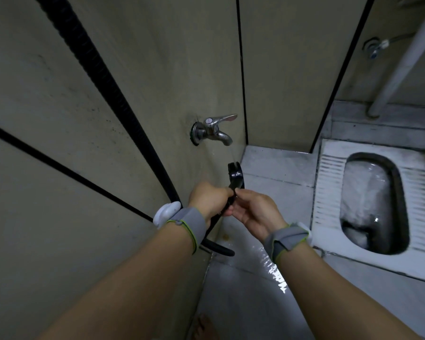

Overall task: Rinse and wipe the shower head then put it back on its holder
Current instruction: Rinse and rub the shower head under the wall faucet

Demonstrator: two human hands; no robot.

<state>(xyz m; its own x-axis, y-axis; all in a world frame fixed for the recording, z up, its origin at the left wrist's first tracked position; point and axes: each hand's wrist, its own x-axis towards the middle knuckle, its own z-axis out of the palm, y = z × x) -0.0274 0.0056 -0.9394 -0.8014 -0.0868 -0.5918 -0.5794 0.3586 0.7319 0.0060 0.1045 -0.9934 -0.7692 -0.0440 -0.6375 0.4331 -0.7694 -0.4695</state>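
Dim and greyish overall, with low contrast. Bright glare on the wet grey tiled floor (277, 276) and small highlights on the chrome wall tap (212, 130). Strong wide-angle bending of the dark tile joints toward the edges. Soft focus and slight smearing at the lower corners; shadows weak, diffuse.

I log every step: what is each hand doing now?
Left hand: grips the black shower head by its handle.
Right hand: pinches the same handle.
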